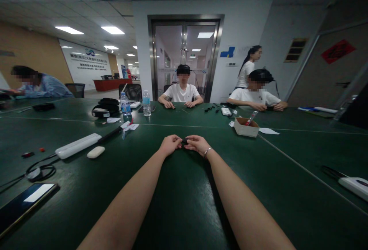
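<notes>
My left hand and my right hand meet at the middle of the dark green table, both arms stretched forward. Between their fingertips sits a small dark object, pinched from both sides; it is too small to make out. A bracelet circles my right wrist.
A white power strip and a white oval piece lie at the left, a phone near the front left edge. A cardboard box stands at the right. Two water bottles and several people sit at the far side.
</notes>
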A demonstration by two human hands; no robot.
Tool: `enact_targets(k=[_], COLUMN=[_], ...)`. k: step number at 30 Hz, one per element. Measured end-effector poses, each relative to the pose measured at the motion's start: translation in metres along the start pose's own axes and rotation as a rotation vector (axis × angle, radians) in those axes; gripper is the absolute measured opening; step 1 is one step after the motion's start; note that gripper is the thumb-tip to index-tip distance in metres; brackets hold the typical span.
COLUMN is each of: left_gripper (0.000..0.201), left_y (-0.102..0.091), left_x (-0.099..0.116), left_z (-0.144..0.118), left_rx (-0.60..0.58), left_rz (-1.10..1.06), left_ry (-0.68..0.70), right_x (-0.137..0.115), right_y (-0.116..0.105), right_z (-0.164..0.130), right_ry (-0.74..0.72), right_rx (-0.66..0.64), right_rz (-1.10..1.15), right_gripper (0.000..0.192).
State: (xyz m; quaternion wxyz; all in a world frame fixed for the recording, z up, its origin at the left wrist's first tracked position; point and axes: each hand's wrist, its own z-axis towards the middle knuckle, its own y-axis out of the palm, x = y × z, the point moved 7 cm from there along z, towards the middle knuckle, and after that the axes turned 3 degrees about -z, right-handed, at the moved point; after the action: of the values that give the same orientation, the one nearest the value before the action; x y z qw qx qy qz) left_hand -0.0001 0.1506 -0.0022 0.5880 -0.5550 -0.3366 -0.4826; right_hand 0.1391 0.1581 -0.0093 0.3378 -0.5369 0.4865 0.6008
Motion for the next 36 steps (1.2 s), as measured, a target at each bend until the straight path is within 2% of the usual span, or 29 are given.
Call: enact_targets(k=[26, 36], left_gripper=[0.023, 0.04], left_y=[0.0, -0.001], left_x=[-0.002, 0.002], left_z=[0.002, 0.0], left_rx=[0.011, -0.008], left_rz=[0.063, 0.091], left_ry=[0.006, 0.029], right_x=[-0.006, -0.011], right_y=[0.002, 0.001], right_z=[0.0, 0.001], right_ry=[-0.015, -0.053], right_rx=[0.026, 0.02], right_rz=[-0.094, -0.153], right_gripper=[0.021, 0.025])
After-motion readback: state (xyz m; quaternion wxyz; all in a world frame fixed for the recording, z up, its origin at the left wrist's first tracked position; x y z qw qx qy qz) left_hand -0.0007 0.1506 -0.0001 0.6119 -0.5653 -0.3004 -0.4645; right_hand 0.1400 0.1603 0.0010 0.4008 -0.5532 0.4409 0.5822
